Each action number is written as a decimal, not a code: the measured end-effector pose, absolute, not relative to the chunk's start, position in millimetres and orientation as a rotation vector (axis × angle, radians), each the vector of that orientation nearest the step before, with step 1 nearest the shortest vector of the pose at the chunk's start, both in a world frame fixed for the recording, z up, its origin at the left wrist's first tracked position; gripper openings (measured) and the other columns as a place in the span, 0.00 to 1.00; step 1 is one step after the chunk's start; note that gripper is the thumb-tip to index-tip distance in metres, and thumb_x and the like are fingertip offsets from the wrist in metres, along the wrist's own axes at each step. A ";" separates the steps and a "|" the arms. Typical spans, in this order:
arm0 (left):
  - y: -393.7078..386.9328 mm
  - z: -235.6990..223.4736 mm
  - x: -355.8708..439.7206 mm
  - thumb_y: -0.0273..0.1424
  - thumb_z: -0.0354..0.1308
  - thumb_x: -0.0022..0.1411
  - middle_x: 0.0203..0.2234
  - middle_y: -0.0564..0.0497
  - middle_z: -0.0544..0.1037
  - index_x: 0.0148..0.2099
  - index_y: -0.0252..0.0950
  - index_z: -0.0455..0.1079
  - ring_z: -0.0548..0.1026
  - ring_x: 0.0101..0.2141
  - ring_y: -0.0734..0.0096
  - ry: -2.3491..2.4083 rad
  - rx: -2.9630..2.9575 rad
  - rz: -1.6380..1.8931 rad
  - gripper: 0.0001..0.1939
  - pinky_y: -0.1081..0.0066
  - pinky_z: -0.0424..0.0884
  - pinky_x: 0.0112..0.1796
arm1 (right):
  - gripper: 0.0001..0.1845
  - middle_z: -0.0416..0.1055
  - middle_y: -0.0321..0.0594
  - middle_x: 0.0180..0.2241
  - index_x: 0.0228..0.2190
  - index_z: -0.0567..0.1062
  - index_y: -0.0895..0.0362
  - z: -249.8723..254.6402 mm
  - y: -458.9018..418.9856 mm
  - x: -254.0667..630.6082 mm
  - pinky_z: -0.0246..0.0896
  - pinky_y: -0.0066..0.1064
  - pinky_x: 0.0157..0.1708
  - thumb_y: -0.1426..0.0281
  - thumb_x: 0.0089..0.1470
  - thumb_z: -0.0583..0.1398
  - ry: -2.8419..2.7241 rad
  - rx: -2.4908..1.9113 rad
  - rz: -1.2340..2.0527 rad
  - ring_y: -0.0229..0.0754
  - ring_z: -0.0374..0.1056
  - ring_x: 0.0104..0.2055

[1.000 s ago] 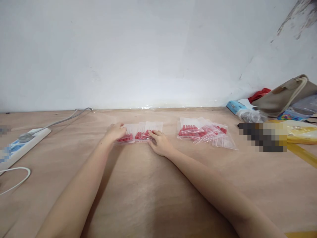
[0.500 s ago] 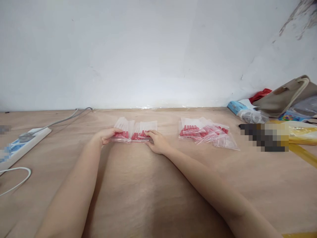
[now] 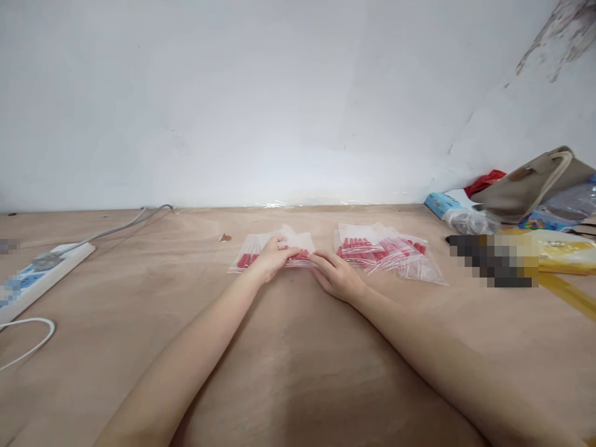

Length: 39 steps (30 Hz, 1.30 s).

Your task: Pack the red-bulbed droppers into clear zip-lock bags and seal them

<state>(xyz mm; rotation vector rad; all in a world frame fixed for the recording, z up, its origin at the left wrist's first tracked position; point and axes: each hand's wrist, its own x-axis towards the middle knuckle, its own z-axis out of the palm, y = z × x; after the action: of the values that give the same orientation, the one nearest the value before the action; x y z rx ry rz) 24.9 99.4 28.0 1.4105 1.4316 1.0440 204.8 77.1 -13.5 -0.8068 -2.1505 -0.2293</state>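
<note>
My left hand (image 3: 271, 259) is closed on a clear zip bag (image 3: 298, 241) with small red pieces inside, its thumb lying across the front. At that bag's right lower corner, the fingers of my right hand (image 3: 339, 277) pinch the edge. Another clear bag (image 3: 246, 257) of red pieces lies flat behind and left of my left hand, partly covered by it. The red pieces look like short, tapered caps or sleeves. To the right of my hands, several overlapping bags (image 3: 384, 248) with the same red pieces lie in a spread pile.
A white power strip (image 3: 69, 267) with a grey cable lies at the left. At the right are a dark, blurred-out object (image 3: 493, 257), yellow packaging (image 3: 565, 251), a blue tissue pack (image 3: 442, 203) and a grey-beige bag (image 3: 516, 192). A white wall (image 3: 298, 112) borders the wooden tabletop (image 3: 298, 360).
My left hand has moved right with a bag, uncovering a brown mark on the table. My right hand has shifted right to the bag's edge. The right-hand pile stays put.
</note>
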 end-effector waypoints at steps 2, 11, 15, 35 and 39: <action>101.7 18.0 40.2 0.32 0.61 0.51 0.34 0.44 0.76 0.50 0.33 0.60 0.75 0.36 0.65 1.461 1.531 1.032 0.24 0.69 0.70 0.36 | 0.15 0.68 0.46 0.40 0.44 0.65 0.55 -15.9 76.9 225.2 0.65 0.33 0.39 0.74 0.54 0.51 -2.222 -0.712 -0.282 0.41 0.66 0.41; 101.0 12.5 28.0 0.33 0.49 0.61 0.48 0.46 0.69 0.46 0.38 0.67 0.60 0.53 0.59 1.404 2.400 0.797 0.13 0.57 0.49 0.54 | 0.10 0.70 0.45 0.37 0.34 0.69 0.57 -15.3 80.9 245.5 0.66 0.30 0.35 0.75 0.56 0.49 -2.250 -0.754 -0.111 0.39 0.68 0.36; 98.6 9.5 0.1 0.30 0.44 0.62 0.51 0.49 0.67 0.50 0.40 0.65 0.62 0.52 0.62 1.338 2.632 0.630 0.15 0.56 0.53 0.53 | 0.10 0.70 0.45 0.38 0.34 0.69 0.57 -17.7 81.5 243.5 0.66 0.31 0.35 0.74 0.56 0.49 -2.257 -0.796 -0.058 0.39 0.68 0.36; 75.7 -7.0 10.8 0.29 0.46 0.63 0.39 0.47 0.75 0.42 0.37 0.71 0.74 0.38 0.70 1.027 2.900 1.080 0.12 0.71 0.70 0.40 | 0.03 0.67 0.40 0.31 0.30 0.67 0.56 -14.9 72.4 245.4 0.62 0.27 0.30 0.73 0.52 0.53 -2.142 -0.857 -0.014 0.37 0.65 0.31; 79.0 -8.5 6.6 0.29 0.47 0.62 0.39 0.46 0.75 0.41 0.37 0.71 0.74 0.38 0.68 1.088 2.889 1.114 0.12 0.69 0.71 0.39 | 0.06 0.68 0.41 0.32 0.30 0.68 0.56 -16.9 75.9 247.6 0.63 0.27 0.32 0.76 0.51 0.53 -2.123 -0.788 -0.089 0.37 0.66 0.33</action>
<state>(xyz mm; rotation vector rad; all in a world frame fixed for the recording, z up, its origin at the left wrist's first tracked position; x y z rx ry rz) 6.6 79.0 -8.5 2.8887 1.0879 1.1141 247.6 75.9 -16.9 -0.7881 -2.1229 -0.0891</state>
